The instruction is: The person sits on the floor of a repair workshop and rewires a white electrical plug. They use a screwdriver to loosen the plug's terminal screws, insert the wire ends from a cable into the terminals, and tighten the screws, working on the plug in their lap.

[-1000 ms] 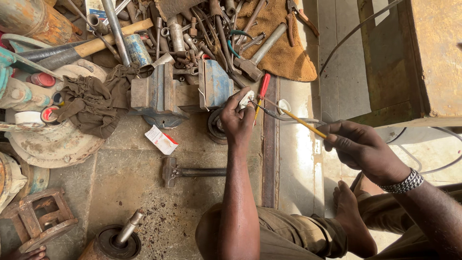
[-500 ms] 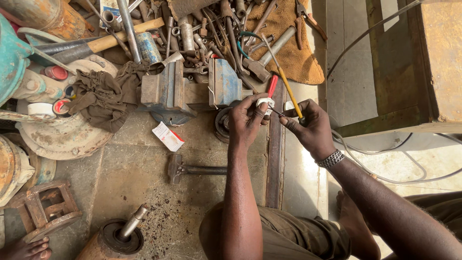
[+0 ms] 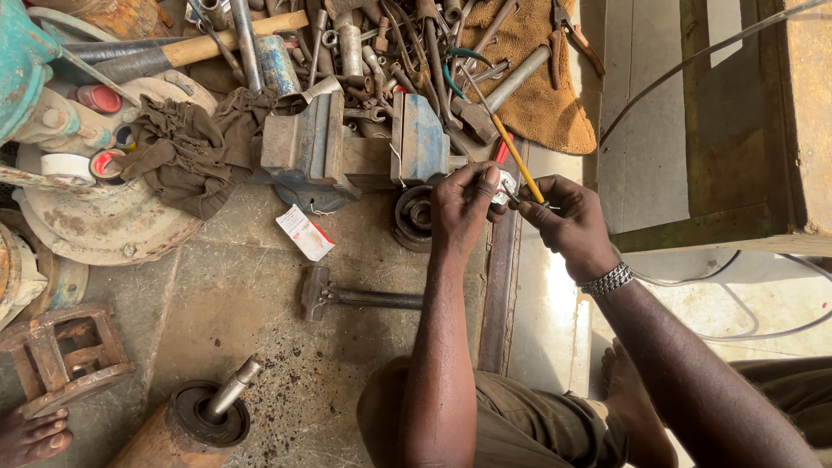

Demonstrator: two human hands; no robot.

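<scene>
Your left hand [image 3: 464, 208] is closed around a small white part [image 3: 505, 184], pinching it between thumb and fingers just in front of the blue vise [image 3: 364, 147]. Your right hand [image 3: 568, 221] is closed too, gripping a thin yellow-handled tool [image 3: 518, 160] near its lower end. The tool's long axis runs up and to the left, away from you, toward the heap of wrenches [image 3: 390, 43]; its working tip points down into the white part. The two hands sit just beside each other, nearly touching, with the part between them and a little nearer to the left fingers. What exactly the tip touches is too small to tell.

Below your hands a rusty steel bar [image 3: 501, 295] lies on the floor, running toward you. A hammer [image 3: 347, 297] lies to the left of your left forearm, and a red and white packet [image 3: 305, 232] lies beyond it. A brown rag [image 3: 186, 156] is heaped left of the vise.

Compared with one second ago, your right hand has come in from well to the right, where it held the tool out flat, pointing left. Half a second ago it had already reached the left hand; since then both have stayed close together at the part, with the tool standing steeper.
</scene>
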